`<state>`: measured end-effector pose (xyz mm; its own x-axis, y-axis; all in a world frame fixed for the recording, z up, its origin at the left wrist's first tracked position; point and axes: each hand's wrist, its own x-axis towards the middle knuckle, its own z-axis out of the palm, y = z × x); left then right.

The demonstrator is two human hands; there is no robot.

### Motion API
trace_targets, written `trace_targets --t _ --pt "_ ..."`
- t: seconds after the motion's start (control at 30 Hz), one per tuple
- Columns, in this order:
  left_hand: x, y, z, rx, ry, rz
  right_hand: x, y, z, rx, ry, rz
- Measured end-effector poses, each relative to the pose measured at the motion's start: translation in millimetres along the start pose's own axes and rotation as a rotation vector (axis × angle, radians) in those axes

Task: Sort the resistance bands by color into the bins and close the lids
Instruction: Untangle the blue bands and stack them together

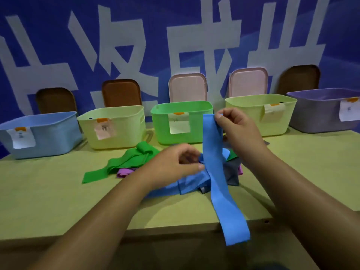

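Blue band is held up near-vertical, long axis top to bottom, tail dangling past the table edge; top end is pinched by thumb and fingers of the right hand; a lower bunch is gripped by the curled left hand; blue bin is parked far left, nearer the left hand, with the green band heap probably in the way.
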<state>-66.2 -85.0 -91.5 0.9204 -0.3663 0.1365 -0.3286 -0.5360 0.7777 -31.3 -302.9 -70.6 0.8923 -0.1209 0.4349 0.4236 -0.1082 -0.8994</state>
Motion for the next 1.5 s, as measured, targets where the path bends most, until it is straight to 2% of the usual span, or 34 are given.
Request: trace_targets --t 0.1,0.2,0.43,0.6,0.73,0.9,1.07,1.17,1.27,1.5 --pt "-3 -12 8 0.328 -0.120 0.089 4 32 0 -0.025 0.009 0.036" --pt "-1 -13 7 0.411 -0.085 0.122 10 41 0 -0.039 0.048 0.017" --pt "-2 -16 3 0.152 -0.032 0.136 9 50 2 -0.070 0.040 -0.019" --pt "3 0 -16 0.002 0.128 0.150 3 45 -1 0.070 0.032 0.041" --pt "22 22 -38 -0.012 0.257 0.183 1 37 3 0.185 0.038 0.104" --pt "52 24 -59 -0.118 0.218 0.191 19 15 18 0.063 -0.029 0.112" --pt "73 -3 -68 -0.244 0.217 0.168 46 -4 43 -0.022 -0.189 0.011" --pt "79 -30 -65 -0.377 0.231 0.151 50 11 55 -0.119 -0.264 -0.002" --pt "79 -46 -62 -0.400 0.228 0.146 46 28 59 -0.188 -0.257 -0.030" --pt "80 -49 -49 -0.456 0.403 0.136 39 35 57 -0.190 -0.270 -0.068"
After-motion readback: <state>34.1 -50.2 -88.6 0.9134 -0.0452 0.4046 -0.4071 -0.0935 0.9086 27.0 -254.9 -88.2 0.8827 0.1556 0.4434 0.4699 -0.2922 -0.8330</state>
